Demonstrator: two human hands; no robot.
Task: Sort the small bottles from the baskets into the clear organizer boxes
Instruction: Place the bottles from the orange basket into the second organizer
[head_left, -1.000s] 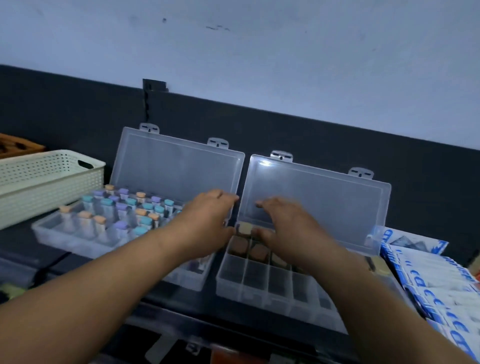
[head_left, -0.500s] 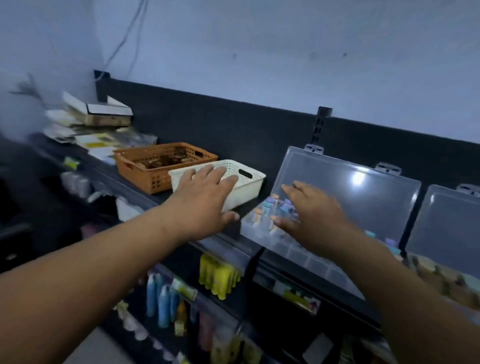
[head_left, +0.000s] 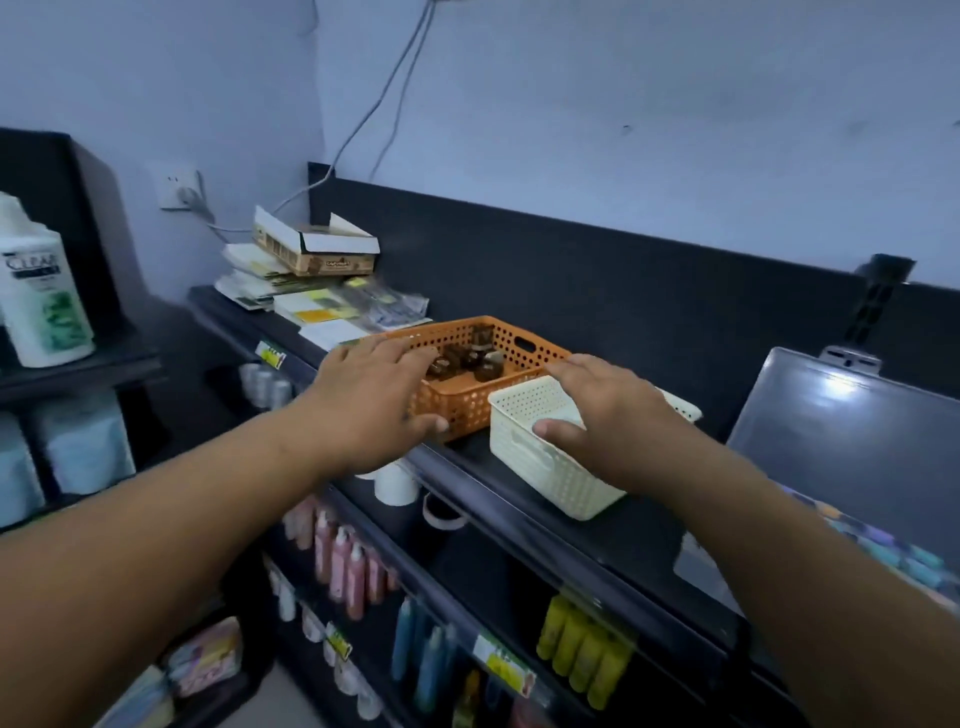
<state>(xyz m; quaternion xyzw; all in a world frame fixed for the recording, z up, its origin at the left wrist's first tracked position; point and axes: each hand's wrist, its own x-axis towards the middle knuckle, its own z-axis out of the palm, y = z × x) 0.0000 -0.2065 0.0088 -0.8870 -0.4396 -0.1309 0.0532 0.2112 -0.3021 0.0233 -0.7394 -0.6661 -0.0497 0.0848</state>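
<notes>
Head view: the left hand (head_left: 374, 400) is reaching over the near-left corner of the orange perforated plastic basket (head_left: 524, 345), fingers lying fairly straight across the rim & thumb touching the outer front wall; its grip is spread apart, not clamped on anything. Small dark brown bottles (head_left: 470, 358) are sitting in a loose cluster inside that basket, just past the fingertips. The right hand (head_left: 608, 421) is hovering over the cream perforated plastic basket (head_left: 545, 473), which is standing just beside the orange one & nearer the camera; whether the walls are touching, can't tell. Its grip is apart too, fingers stretched, thumb sticking out over the basket's inside, w/ nothing in it. Both baskets are resting on the black top shelf (head_left: 649, 545). At far right the clear plastic organizer box (head_left: 852, 436) is standing w/ lid propped open, and pastel-capped small bottles (head_left: 893, 553) are showing in it, blurred. Far left, a white shampoo bottle (head_left: 44, 306) is standing on a separate dark shelf; behind the baskets a cardboard box (head_left: 317, 252) is lying on a stack of papers (head_left: 322, 306). Lower shelves are carrying pink bottles (head_left: 343, 561) & yellow bottles (head_left: 582, 649).
</notes>
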